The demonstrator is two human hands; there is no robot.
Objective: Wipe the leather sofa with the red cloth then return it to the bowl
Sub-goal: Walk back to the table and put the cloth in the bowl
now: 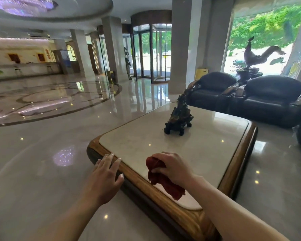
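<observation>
A marble-topped counter (207,136) with a rounded wooden rim stands on a glossy lobby floor (50,136), a dark figurine (179,117) at its centre. The right hand (172,166), fingers pinched on the red cloth (162,180), hovers at the near edge; the left hand (104,176), fingers spread, reaches the rim. Black leather sofas (261,96) sit beyond.

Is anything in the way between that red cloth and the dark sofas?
Yes. The right hand holds the crumpled red cloth over the marble-topped wooden table, whose dark carved figurine stands between it and the black leather sofas.

Bright daylight from window (261,40), glare on floor (59,101), wide-angle edge distortion
</observation>
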